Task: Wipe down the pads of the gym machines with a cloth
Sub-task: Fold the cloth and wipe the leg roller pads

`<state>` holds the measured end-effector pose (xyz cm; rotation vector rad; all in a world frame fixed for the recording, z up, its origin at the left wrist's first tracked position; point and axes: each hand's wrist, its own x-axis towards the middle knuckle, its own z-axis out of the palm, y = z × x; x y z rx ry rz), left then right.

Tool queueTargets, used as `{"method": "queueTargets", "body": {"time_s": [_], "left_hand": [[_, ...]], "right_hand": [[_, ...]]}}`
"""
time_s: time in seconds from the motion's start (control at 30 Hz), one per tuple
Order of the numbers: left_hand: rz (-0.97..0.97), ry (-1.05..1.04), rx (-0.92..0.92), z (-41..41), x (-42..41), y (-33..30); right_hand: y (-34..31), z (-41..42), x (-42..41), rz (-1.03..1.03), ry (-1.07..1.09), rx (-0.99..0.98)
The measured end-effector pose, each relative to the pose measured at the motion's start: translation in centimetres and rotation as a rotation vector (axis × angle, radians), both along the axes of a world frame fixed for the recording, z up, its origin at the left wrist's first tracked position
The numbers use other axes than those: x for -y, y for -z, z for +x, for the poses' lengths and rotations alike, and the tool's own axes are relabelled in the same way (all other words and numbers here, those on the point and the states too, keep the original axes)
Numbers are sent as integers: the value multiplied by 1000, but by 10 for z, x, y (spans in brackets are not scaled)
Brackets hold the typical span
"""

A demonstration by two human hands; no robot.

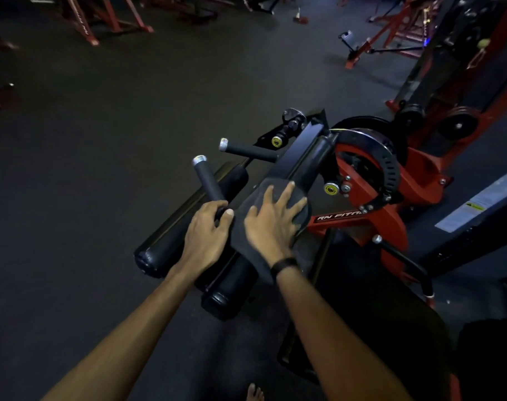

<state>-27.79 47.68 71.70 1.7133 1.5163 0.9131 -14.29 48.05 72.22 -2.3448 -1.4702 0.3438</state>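
Both forearms are extended forward, bare. The left hand (205,233) is curled around the base of the handle (207,183), thumb over the top. The right hand (271,221) is laid flat, fingers spread, just to the right of that handle, pressing a cloth (252,235). A dark band (284,265) is worn on the right wrist.

We see a matt grey cloth (248,227) over glossy black vinyl-looking roller pads (229,296). The handle grip (207,183) looks matt, foam-like, capped with bright metal. The frame (391,224) is glossy red painted metal; the floor (130,111) is dull and rough.
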Motion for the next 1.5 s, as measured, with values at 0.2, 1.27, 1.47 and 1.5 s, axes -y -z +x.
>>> {"method": "queueTargets", "body": {"time_s": [0.2,1.27,1.47,1.5], "left_hand": [[116,144,-390,0,6,13],[231,148,-456,-1,-5,20],[259,105,-457,31,-50,2],[250,103,-473,38,-56,1]], "right_hand": [[-15,38,-57,-49,103,5],[0,51,-54,26,91,-15],[-5,99,-115,12,91,-97],[-12,113,-134,-4,117,-131]]}}
